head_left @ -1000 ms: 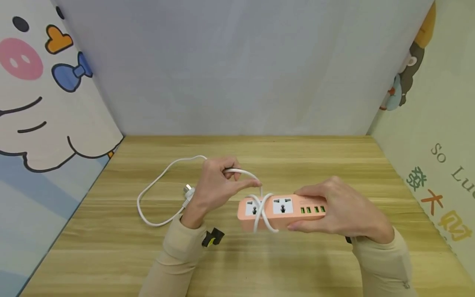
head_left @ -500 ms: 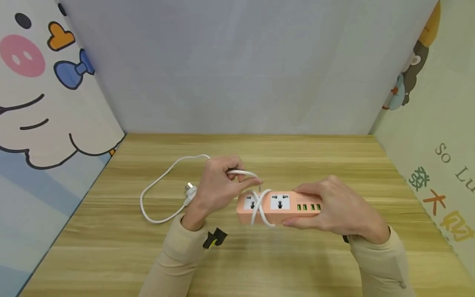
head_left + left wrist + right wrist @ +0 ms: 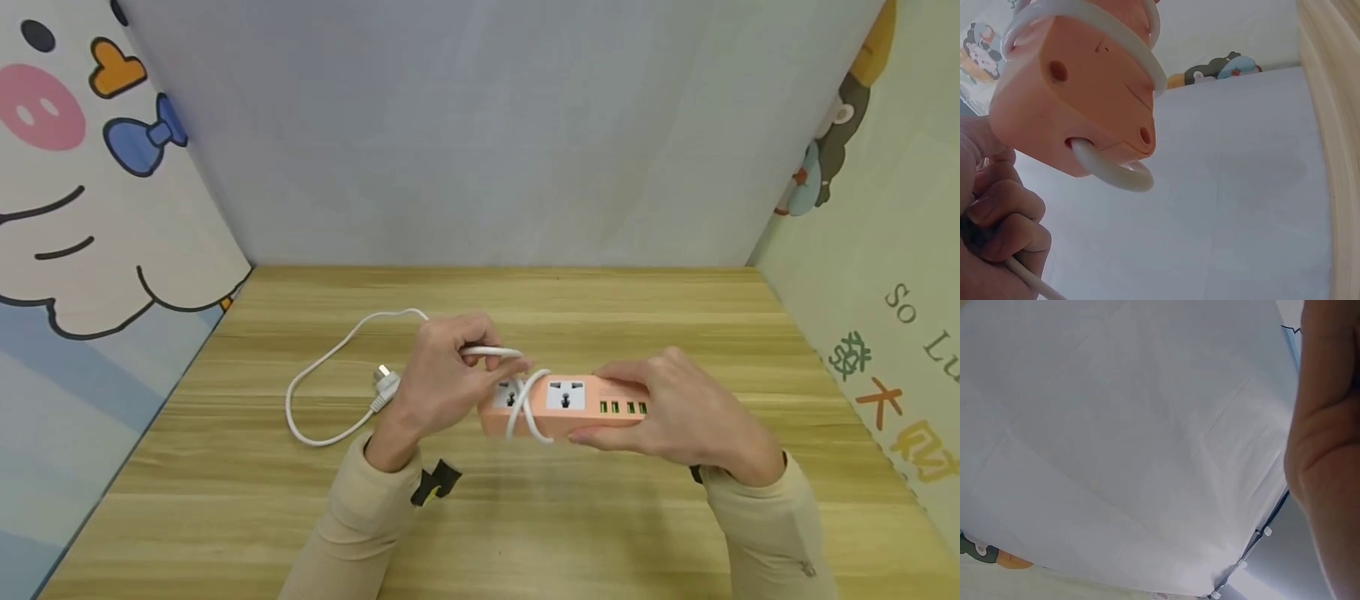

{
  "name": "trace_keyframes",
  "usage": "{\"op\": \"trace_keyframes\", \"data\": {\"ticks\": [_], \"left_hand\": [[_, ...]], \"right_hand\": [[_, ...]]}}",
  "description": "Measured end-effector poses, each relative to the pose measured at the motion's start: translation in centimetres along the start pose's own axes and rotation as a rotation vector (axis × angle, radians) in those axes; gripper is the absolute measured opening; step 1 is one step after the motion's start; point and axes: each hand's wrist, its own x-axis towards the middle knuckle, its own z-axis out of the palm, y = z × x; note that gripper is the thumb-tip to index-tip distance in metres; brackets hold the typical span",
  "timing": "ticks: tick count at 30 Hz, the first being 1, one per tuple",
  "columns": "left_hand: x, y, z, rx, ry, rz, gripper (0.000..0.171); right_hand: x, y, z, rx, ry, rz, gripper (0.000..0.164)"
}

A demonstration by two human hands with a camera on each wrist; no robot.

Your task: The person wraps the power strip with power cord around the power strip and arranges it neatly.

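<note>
the power strip (image 3: 558,420) is held above the bench (image 3: 600,533), long axis roughly along the far edge. the right hand (image 3: 693,412) grips its right end; the left hand (image 3: 445,375), by its left end, pinches the cord (image 3: 491,351) looped around it.

Head view is evenly lit; faint soft shadows on table (image 3: 570,525); both wrist views look dimmer, bluish; right one shows glare (image 3: 1257,584) lower right
</note>
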Motion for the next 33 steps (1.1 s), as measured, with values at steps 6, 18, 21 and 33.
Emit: {"op": "trace_keyframes", "data": {"ticks": [6, 18, 21, 33], "left_hand": [[0.0, 0.7, -0.1, 0.019, -0.022, 0.006, 0.032], [0.0, 1.3, 0.0, -0.013, -0.078, 0.001, 0.034], [-0.1, 1.4, 0.0, -0.015, -0.091, 0.013, 0.034], [-0.2, 1.8, -0.2, -0.020, -0.191, 0.029, 0.032]], "right_hand": [[0.0, 0.3, -0.1, -0.012, 0.016, -0.001, 0.032], [-0.2, 0.9, -0.5, -0.041, 0.055, 0.000, 0.033], [-0.2, 1.0, -0.5, -0.047, 0.066, -0.006, 0.033], [-0.4, 1.4, -0.6, -0.069, 0.081, -0.022, 0.032]]}}
